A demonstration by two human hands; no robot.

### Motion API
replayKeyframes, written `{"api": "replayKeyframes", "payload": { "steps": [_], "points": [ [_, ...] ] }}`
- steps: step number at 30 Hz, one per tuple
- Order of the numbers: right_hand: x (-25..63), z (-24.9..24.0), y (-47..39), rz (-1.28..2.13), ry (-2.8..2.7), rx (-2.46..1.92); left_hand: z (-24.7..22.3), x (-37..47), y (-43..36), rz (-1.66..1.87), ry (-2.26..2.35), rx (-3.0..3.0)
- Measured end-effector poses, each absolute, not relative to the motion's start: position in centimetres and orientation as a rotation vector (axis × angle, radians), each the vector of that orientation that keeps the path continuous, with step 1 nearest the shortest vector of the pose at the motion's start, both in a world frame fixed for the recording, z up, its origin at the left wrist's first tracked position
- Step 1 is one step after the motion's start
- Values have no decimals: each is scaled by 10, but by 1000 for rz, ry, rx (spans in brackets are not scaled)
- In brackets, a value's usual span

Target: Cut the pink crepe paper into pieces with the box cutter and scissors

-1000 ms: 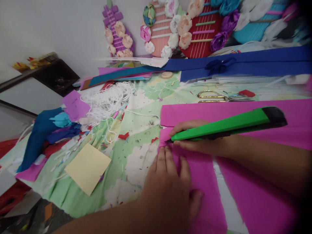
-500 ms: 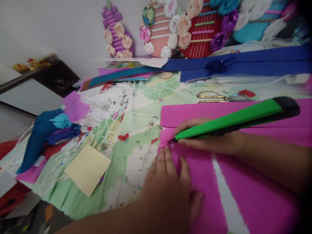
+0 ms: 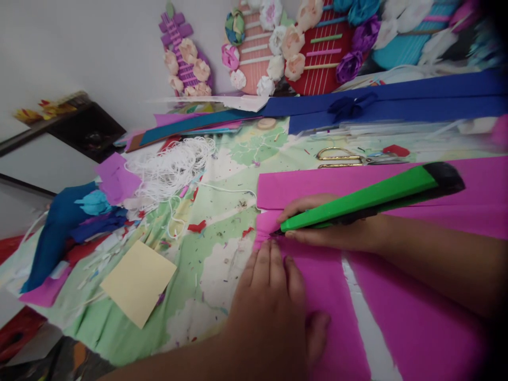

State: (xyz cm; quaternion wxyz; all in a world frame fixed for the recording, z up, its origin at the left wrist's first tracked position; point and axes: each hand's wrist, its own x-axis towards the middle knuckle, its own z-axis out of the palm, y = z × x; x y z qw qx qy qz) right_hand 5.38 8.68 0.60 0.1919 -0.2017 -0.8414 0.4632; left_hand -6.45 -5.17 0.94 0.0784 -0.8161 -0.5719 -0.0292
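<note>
Held in my right hand [image 3: 341, 233] is a green and black utility knife [image 3: 361, 200], its blade tip pointing down-left onto pink crepe paper [image 3: 329, 296]. My left hand [image 3: 270, 296] lies flat with fingers stretched out, pressing the paper's left edge just below the blade. The blade tip is very close to my left fingertips. A white strip [image 3: 367, 323] shows through a long gap in the pink paper. Behind the knife runs a folded band of the same pink paper [image 3: 293, 188]. My right fingers wrap the knife near its blade end.
Gold-handled scissors [image 3: 341, 157] lie behind the pink paper. Tangled white cord [image 3: 174, 164] and a cream square of paper [image 3: 138, 283] are at left on the patterned tablecloth [image 3: 214, 211]. Blue paper [image 3: 397, 100] stretches along the back, below flower-trimmed guitar shapes [image 3: 323, 53].
The knife has tilted slightly, its rear end moving left and a little down, while its tip stays near my left fingertips. The whole view has shifted a little. My left hand keeps its place on the paper.
</note>
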Motion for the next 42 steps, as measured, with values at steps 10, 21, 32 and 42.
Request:
{"api": "replayKeyframes", "payload": {
  "steps": [10, 21, 32, 42],
  "points": [
    [54, 15, 84, 1260, -2400, -659, 8, -64, -51, -106, -1629, -2409],
    [58, 15, 84, 1280, -2356, -685, 3, -66, -54, -143, -1673, -2430],
    [60, 7, 90, 1195, -2422, -533, 2, -65, -53, -112, -1768, -2500],
    [58, 8, 89, 1317, -1958, -824, 5, -65, -52, -48, -1831, -2556]
  ]
}}
